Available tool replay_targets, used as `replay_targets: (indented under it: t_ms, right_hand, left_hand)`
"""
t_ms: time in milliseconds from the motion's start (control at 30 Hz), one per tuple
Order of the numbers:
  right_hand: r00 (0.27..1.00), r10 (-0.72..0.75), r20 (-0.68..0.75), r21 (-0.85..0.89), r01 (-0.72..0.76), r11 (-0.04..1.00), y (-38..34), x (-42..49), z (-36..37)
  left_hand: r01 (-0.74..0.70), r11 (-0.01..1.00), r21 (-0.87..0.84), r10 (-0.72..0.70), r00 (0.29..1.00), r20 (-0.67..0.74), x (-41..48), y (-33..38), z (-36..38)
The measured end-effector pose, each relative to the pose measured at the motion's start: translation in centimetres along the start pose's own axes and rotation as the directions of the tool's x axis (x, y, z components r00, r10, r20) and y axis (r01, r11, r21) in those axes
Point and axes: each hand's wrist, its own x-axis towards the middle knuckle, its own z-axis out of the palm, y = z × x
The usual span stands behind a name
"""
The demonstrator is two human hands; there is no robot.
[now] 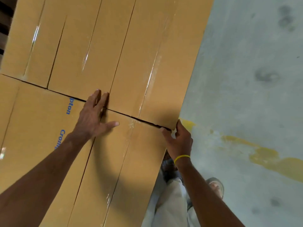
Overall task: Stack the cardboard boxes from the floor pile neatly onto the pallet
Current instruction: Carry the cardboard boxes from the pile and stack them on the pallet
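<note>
Several tan cardboard boxes sealed with clear tape fill the left of the view, packed side by side in two rows. The nearest box (131, 161) lies below a dark seam; the far box (147, 71) lies beyond it. My left hand (93, 117) rests flat on the near box top, fingers spread, fingertips over the seam. My right hand (178, 141) grips the near box's far right corner at the stack's edge, thumb on top and fingers on the side. A box to the left (41, 125) carries blue lettering.
Grey concrete floor (246, 79) with yellow paint streaks (262, 154) runs along the right of the stack. My own legs in pale trousers and a sandalled foot (216, 185) stand close beside the boxes. Dark slats (5, 22) show at the top left.
</note>
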Motion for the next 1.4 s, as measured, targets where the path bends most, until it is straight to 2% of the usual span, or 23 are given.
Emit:
replay_targets:
  t_ms: [600,933,1067,1400]
  right_hand:
    - [0.999,-0.028,0.020,0.072,0.026,0.997,0.9,-0.4,0.3]
    - [0.997,-0.047,0.069,0.047,0.044,0.998,0.0,-0.3,-0.3]
    - [0.997,-0.051,0.058,0.026,0.050,0.998,-0.3,-0.3,-0.6]
    - [0.992,0.060,0.108,-0.036,-0.056,0.998,-1.5,0.1,-1.1]
  left_hand:
    - [-0.043,0.992,0.120,0.046,0.999,-0.024,0.9,-0.8,1.2]
    - [-0.048,0.989,0.137,0.043,0.998,0.033,1.0,-0.6,0.7]
    - [-0.047,0.980,0.195,0.036,0.998,0.061,1.3,-0.5,0.5]
    - [-0.106,0.960,0.260,0.088,0.993,0.082,1.6,-1.0,0.5]
